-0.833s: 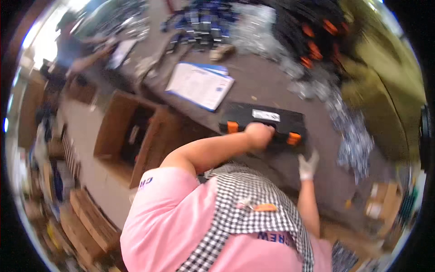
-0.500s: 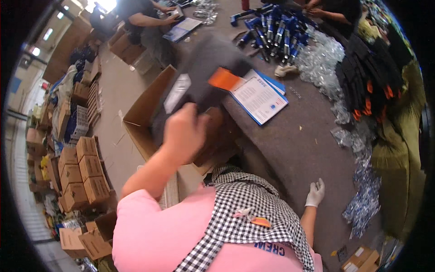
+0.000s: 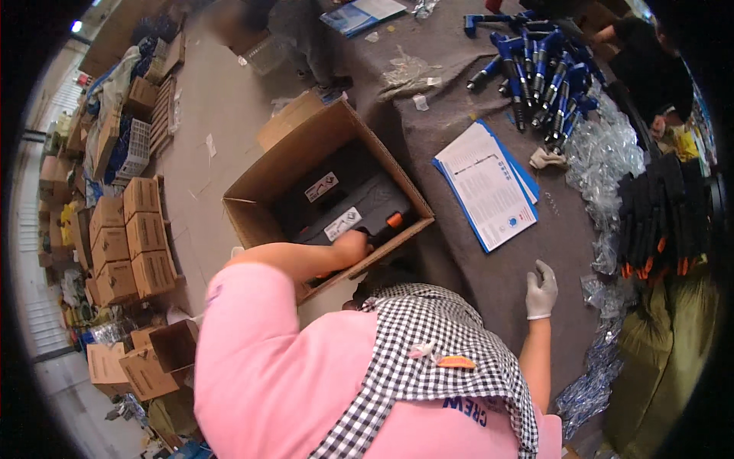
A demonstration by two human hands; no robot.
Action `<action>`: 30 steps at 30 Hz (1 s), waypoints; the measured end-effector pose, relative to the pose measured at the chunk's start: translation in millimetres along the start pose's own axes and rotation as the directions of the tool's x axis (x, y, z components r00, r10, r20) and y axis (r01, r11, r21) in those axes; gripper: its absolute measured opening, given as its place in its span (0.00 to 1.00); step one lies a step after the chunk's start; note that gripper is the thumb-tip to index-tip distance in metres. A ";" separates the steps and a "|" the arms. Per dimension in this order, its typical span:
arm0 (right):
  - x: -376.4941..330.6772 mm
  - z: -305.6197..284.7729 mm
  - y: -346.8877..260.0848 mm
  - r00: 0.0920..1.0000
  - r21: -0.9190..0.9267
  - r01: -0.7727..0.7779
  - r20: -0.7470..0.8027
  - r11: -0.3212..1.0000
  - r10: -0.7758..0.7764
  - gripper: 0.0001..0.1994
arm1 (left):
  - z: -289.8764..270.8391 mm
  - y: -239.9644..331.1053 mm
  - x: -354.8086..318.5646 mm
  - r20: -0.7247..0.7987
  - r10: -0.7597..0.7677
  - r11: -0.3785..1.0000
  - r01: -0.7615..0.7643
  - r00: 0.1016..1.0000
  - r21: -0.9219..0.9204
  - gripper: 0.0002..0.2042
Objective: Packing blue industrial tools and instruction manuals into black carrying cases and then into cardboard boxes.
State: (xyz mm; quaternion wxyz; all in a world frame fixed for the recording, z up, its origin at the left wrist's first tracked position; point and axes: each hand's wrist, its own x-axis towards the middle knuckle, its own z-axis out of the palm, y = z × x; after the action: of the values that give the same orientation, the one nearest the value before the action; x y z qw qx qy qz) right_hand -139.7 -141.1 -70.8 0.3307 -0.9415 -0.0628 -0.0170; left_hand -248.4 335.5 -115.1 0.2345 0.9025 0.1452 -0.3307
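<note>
My bare left hand [image 3: 353,246] reaches down into an open cardboard box [image 3: 248,205] and is closed at the near edge of a black plastic case [image 3: 382,203] with a white label and orange latches. Its fingertips are partly hidden. Another white label [image 3: 321,186] shows on black plastic behind it in the box. My right hand [image 3: 541,291], in a white glove, lies over the grey-covered table with its fingers stretched out and nothing in them. Beyond that hand is a stack of printed sheets with blue edges [image 3: 485,191].
Blue-and-black tools [image 3: 535,73] are heaped at the table's far side. Clear plastic bags [image 3: 604,141] and black cases with orange parts [image 3: 661,222] lie to the right. Stacked cartons [image 3: 141,229] stand on the left floor. Other people [image 3: 650,69] are at the far side.
The black case has gone from above the box down into it, with my left hand on it. My right hand stays by the table, its fingers spread. The view has shifted.
</note>
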 end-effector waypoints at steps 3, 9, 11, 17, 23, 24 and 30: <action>-2.1 17.4 -14.6 0.994 -0.141 0.072 0.091 0.987 -0.060 0.17 | 56.6 -31.4 55.5 0.064 0.114 0.993 -0.113 0.991 -0.014 0.19; -14.2 40.7 -17.3 0.973 -0.150 0.008 0.231 0.989 0.027 0.16 | 29.6 -23.6 56.3 0.131 0.071 0.997 -0.074 0.989 0.020 0.19; -14.4 37.2 -15.0 0.965 -0.174 0.001 0.260 0.985 0.045 0.15 | 11.5 7.8 57.2 0.098 -0.017 0.992 0.005 0.995 0.126 0.17; -9.8 9.9 -6.0 0.975 -0.217 -0.091 0.181 0.972 0.132 0.17 | -151.2 97.0 32.8 -0.162 -0.229 0.856 0.278 0.960 0.435 0.12; -18.2 -65.8 44.1 0.926 -0.069 -0.358 -0.156 0.931 0.344 0.17 | -291.6 166.7 -22.8 -0.895 0.294 0.920 -0.354 0.335 0.170 0.13; -12.9 -90.2 45.9 0.898 -0.056 -0.411 -0.198 0.910 0.393 0.17 | -289.0 194.0 -1.7 -0.881 0.365 0.797 -0.590 0.300 0.129 0.12; 24.5 -183.8 171.4 0.672 0.485 -0.314 -0.494 0.816 0.552 0.21 | -173.0 428.8 71.0 -0.264 0.764 0.504 -0.800 0.589 -0.326 0.22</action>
State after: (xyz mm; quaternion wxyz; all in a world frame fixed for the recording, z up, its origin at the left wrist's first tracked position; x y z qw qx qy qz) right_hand -91.5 -385.9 -31.9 0.4929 -0.7927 0.2757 -0.2297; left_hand 74.4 69.4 94.1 0.5363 0.8118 -0.2022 -0.1116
